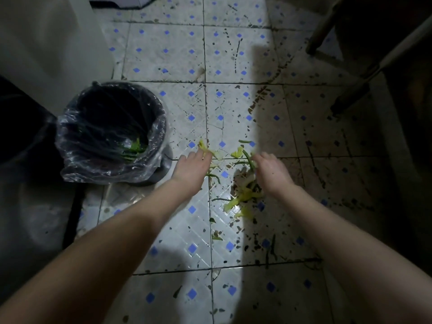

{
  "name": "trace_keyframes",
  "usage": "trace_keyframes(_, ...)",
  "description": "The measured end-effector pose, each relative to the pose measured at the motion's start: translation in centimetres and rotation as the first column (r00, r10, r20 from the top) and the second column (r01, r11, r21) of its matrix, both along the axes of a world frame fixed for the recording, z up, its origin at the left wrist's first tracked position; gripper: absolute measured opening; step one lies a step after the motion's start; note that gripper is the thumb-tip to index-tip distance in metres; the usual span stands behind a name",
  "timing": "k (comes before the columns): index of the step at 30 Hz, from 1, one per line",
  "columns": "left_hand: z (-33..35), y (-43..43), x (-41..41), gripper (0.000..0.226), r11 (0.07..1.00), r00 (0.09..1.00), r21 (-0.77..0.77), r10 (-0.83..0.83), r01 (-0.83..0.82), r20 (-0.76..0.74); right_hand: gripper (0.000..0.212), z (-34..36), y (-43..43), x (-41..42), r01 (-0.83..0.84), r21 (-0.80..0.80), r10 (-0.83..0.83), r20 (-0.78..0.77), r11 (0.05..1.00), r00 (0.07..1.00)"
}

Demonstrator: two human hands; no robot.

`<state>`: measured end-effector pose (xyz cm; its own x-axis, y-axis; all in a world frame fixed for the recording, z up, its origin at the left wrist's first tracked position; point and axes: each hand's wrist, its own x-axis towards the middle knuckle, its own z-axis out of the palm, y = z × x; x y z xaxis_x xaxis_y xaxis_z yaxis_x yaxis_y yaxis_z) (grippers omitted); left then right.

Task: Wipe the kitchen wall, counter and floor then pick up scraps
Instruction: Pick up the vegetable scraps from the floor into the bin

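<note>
Green and yellow vegetable scraps (243, 197) lie scattered on the dirty tiled floor (163, 54) in the middle of the view. My left hand (192, 170) reaches down at their left edge, its fingertips on a pale yellow leaf piece (214, 153). My right hand (272, 171) reaches down at the right side, fingers curled at a green stem (249, 159). Whether either hand grips its scrap is hidden by the fingers. A black bin with a clear liner (112, 132) stands to the left, with some green scraps (134, 148) inside.
White tiles with blue diamonds carry dark specks and smears. A pale wall or cabinet side (46, 43) rises at the upper left behind the bin. Chair or table legs (350, 94) stand at the upper right in shadow. More small scraps (216, 236) lie nearer to me.
</note>
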<state>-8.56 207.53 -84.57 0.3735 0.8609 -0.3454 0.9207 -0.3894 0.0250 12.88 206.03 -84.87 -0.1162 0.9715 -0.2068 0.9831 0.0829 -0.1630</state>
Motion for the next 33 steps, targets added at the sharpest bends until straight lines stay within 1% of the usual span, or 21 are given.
trace_keyframes(6,-3.4,2.0,0.8,0.091,0.998,0.998,-0.063,0.012,-0.016,-0.061,0.05,-3.7,1.5,0.5,0.057,-0.023,-0.059,-0.063,0.998,0.996)
trace_keyframes(8,-4.1,2.9,1.0,0.094,0.995,0.999,-0.093,0.024,-0.028,-0.042,0.05,-4.6,2.1,0.6,0.085,-0.029,-0.087,-0.071,0.996,0.994)
trace_keyframes(11,-5.0,3.8,1.5,0.097,0.989,0.999,-0.143,0.015,-0.02,-0.042,0.045,-5.9,3.0,0.7,0.073,-0.039,-0.076,-0.063,0.997,0.995)
trace_keyframes(14,-5.8,4.7,1.7,0.099,0.979,0.999,-0.202,-0.004,-0.003,-0.036,0.046,-6.9,4.0,0.4,0.069,-0.003,-0.069,-0.092,0.998,0.993)
trace_keyframes(16,-6.1,4.9,1.6,0.094,0.978,1.0,-0.208,-0.016,0.012,-0.018,0.048,-7.4,4.5,0.1,0.051,0.01,-0.049,-0.108,0.999,0.993)
trace_keyframes(18,-6.3,4.7,1.3,0.085,0.982,1.0,-0.189,-0.021,0.023,0.015,0.051,-7.6,5.0,-0.1,0.034,-0.015,-0.035,-0.123,0.999,0.992)
trace_keyframes(20,-6.6,4.4,1.2,0.069,0.989,0.998,-0.146,-0.017,0.025,0.054,0.061,-7.9,5.6,-0.3,0.031,-0.092,-0.041,-0.112,0.995,0.993)
trace_keyframes(22,-6.8,4.1,1.1,0.048,0.995,0.996,-0.097,-0.005,0.013,0.085,0.072,-8.0,6.3,-0.4,0.04,-0.18,-0.059,-0.102,0.983,0.993)
trace_keyframes(24,-7.0,4.0,0.9,0.038,0.998,0.995,-0.064,0.006,0.001,0.099,0.075,-8.2,7.1,-0.4,0.056,-0.221,-0.083,-0.113,0.974,0.99)
trace_keyframes(28,-7.3,3.8,0.5,0.038,0.999,0.991,-0.039,-0.005,0.01,0.131,0.066,-8.3,7.9,-0.5,0.035,-0.233,-0.057,-0.086,0.972,0.995)
trace_keyframes(33,-7.5,3.6,0.0,0.04,1.0,0.986,0.002,0.022,-0.022,0.163,0.046,-8.1,6.9,-0.7,-0.008,-0.159,-0.003,-0.063,0.987,0.998)
